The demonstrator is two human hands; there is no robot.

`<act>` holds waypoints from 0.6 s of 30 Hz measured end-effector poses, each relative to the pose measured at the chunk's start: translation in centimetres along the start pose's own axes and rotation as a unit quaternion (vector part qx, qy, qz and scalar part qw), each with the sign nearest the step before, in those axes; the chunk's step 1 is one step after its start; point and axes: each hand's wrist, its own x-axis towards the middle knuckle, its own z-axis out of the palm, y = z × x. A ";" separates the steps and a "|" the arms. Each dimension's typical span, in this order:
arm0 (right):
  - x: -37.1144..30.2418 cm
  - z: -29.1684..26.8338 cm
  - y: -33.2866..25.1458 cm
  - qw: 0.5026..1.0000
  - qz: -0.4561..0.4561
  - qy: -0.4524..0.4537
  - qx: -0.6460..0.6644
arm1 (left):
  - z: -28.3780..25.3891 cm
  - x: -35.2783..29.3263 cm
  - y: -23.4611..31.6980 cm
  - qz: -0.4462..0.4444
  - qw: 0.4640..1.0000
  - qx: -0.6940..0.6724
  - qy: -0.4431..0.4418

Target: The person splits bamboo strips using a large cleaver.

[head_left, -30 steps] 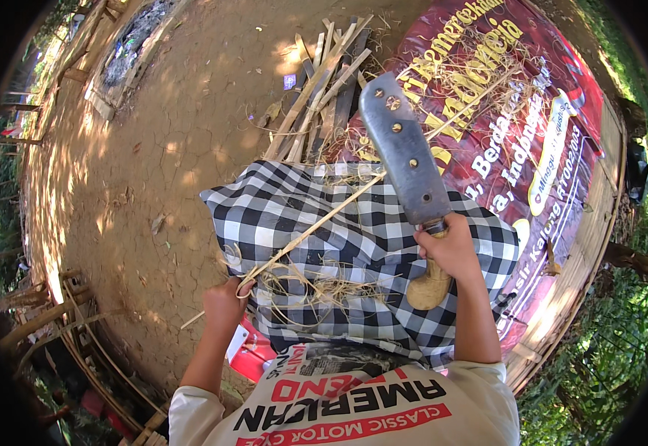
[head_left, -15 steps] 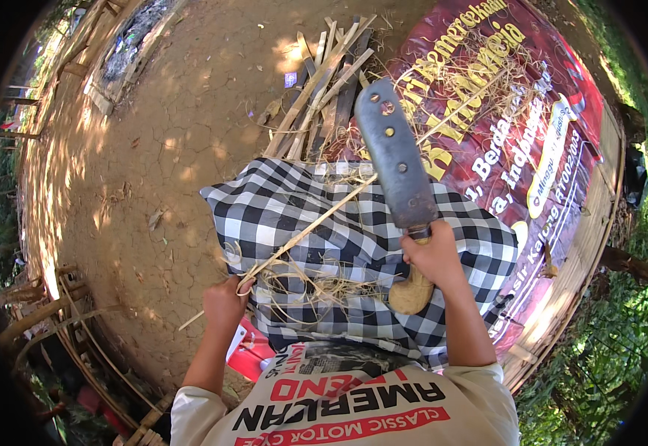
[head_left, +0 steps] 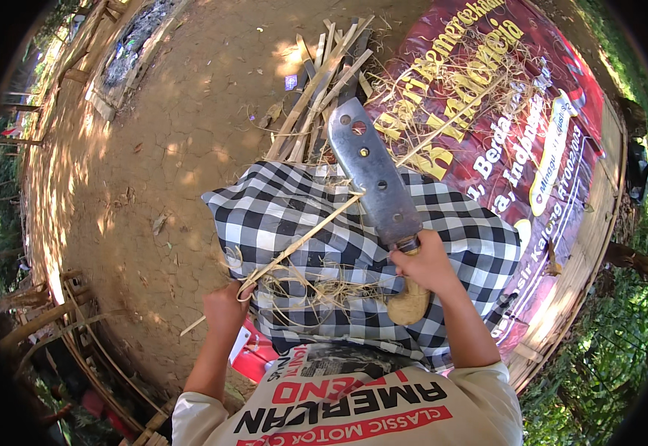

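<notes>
My right hand (head_left: pixel 426 262) is closed round the curved wooden handle of a machete (head_left: pixel 376 175). Its broad grey blade, with several holes along it, points away from me and tilts left. My left hand (head_left: pixel 225 306) grips a thin bamboo strip (head_left: pixel 305 236), which slants up and right across my lap. The strip meets the blade's left edge, and a thin length shows again beyond the blade's right side. A black-and-white checked cloth (head_left: pixel 287 201) covers my lap, and curly bamboo shavings (head_left: pixel 331 290) lie on it.
Split bamboo sticks (head_left: pixel 316 89) lie piled on the bare earth (head_left: pixel 160 149) ahead. On the right, a red printed banner (head_left: pixel 480 149) carries more shavings and lies over a bamboo platform (head_left: pixel 573 279). Bamboo poles (head_left: pixel 49 312) stand at the left.
The machete has swung left and come slightly nearer to me, its blade now against the bamboo strip. My right hand moved a little with it; my left hand stays almost in place.
</notes>
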 end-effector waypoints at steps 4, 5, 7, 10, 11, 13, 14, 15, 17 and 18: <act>0.3 -1.6 -1.8 0.999 -0.009 0.021 0.025 | 0.3 0.2 0.1 0.004 1.000 -0.014 0.007; 0.3 -1.4 -1.8 0.998 -0.009 0.040 0.039 | 0.4 -0.1 -0.1 -0.005 1.000 -0.016 0.003; -0.1 0.0 -1.8 0.998 -0.004 0.029 0.048 | 0.7 -0.2 -0.1 -0.018 0.999 -0.027 0.002; -0.6 1.7 -0.9 1.000 0.006 -0.002 0.022 | 0.4 -0.3 -0.1 -0.016 1.000 -0.022 -0.010; -0.6 1.4 -1.0 0.999 0.013 -0.011 0.049 | 0.3 0.0 -0.1 -0.012 1.000 -0.016 -0.005; -0.5 -0.1 -1.7 1.000 0.009 -0.007 0.011 | 0.3 -0.2 -0.1 -0.008 1.000 -0.003 -0.006; -0.2 -0.7 -1.4 1.000 -0.011 -0.012 -0.006 | 0.1 -0.1 0.1 -0.007 1.000 0.012 -0.015; 0.1 -0.8 -1.5 1.000 -0.011 0.004 0.021 | 0.2 -0.1 0.1 -0.012 1.000 0.003 -0.014; 0.4 -0.7 -1.8 0.996 -0.010 0.037 0.074 | 0.5 -0.2 0.0 -0.023 1.000 -0.016 -0.012; 0.3 0.1 -1.3 0.997 -0.001 0.056 0.053 | 0.5 -0.2 0.3 -0.022 1.000 -0.010 -0.013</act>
